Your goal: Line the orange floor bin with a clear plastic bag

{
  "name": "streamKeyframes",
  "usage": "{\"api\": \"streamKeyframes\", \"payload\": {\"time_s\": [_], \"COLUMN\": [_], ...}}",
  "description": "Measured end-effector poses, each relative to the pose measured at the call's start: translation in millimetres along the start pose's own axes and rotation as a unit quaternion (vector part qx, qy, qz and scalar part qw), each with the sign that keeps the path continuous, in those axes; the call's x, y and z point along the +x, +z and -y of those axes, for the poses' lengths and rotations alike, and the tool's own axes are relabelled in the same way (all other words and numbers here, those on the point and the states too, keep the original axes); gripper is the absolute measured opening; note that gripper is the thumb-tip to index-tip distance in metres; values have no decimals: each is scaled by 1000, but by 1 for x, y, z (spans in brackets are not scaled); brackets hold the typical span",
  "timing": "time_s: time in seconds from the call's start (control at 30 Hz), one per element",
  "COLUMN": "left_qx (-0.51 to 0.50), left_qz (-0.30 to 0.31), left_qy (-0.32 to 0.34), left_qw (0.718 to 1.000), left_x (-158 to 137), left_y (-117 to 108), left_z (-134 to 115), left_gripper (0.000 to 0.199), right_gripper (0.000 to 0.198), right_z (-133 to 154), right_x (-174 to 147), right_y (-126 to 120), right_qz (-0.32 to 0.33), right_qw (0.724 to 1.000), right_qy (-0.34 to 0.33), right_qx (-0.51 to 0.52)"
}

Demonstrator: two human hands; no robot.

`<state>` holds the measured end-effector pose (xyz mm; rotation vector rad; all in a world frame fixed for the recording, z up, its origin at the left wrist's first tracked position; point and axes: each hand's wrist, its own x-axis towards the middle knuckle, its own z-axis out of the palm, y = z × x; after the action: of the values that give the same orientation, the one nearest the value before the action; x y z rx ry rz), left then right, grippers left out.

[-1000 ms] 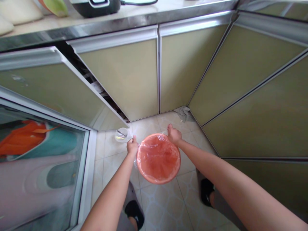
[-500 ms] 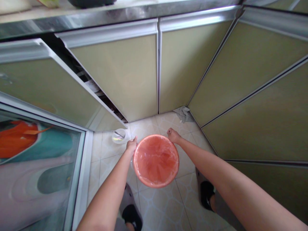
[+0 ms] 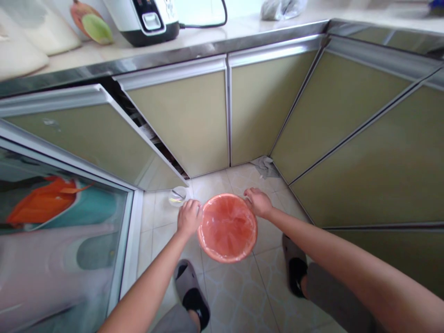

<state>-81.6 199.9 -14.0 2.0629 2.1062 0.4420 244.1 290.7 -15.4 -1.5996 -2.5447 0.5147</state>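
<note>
An orange-pink bin (image 3: 227, 231) stands at the middle of the view, its mouth facing up. A clear, wrinkled plastic bag (image 3: 239, 210) lines its inside and shines near the rim. At the bin's left rim my left hand (image 3: 189, 217) is closed, fingers curled over the edge of the bag. Across from it, my right hand (image 3: 259, 202) is at the upper right rim, fingers bent and thumb against the edge. Exactly how much of the bag each hand pinches is hidden.
Cabinets (image 3: 180, 125) enclose the floor at front and right; one cabinet door (image 3: 86, 125) stands ajar. A clear bowl (image 3: 178, 196) and a grey cloth (image 3: 265, 166) lie on the floor. A rice cooker (image 3: 145, 21) and mangoes (image 3: 95, 27) sit on the counter. My feet flank the bin.
The view has tilted up, showing more counter. Both hands have turned from fists with raised thumbs to fingers bent over the rim. The bin appears slightly smaller.
</note>
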Motion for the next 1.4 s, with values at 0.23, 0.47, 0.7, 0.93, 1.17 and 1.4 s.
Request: {"api": "streamKeyframes", "payload": {"time_s": [0.23, 0.47, 0.7, 0.93, 1.17, 1.4], "left_qx": [44, 61, 27, 81, 54, -64], "left_qz": [232, 273, 298, 320, 310, 209], "left_qy": [259, 221, 239, 223, 181, 122], "left_qw": [936, 934, 924, 917, 932, 968], "left_x": [-66, -78, -112, -122, -122, -151], "left_y": [13, 2, 17, 33, 23, -6], "left_z": [-37, -28, -71, -78, -79, -97], "left_gripper": [29, 42, 60, 44, 36, 30], "right_gripper": [32, 40, 66, 59, 55, 28], "right_z": [38, 22, 56, 55, 64, 85], "right_x": [-62, -73, -112, -118, -116, -149], "right_y": [15, 15, 38, 55, 44, 18], "right_qz": [156, 177, 190, 225, 228, 221], "right_qw": [922, 928, 924, 923, 935, 964], "right_qy": [-338, -301, -318, -292, -253, -150], "right_qx": [-103, -130, -96, -112, -103, 13]}}
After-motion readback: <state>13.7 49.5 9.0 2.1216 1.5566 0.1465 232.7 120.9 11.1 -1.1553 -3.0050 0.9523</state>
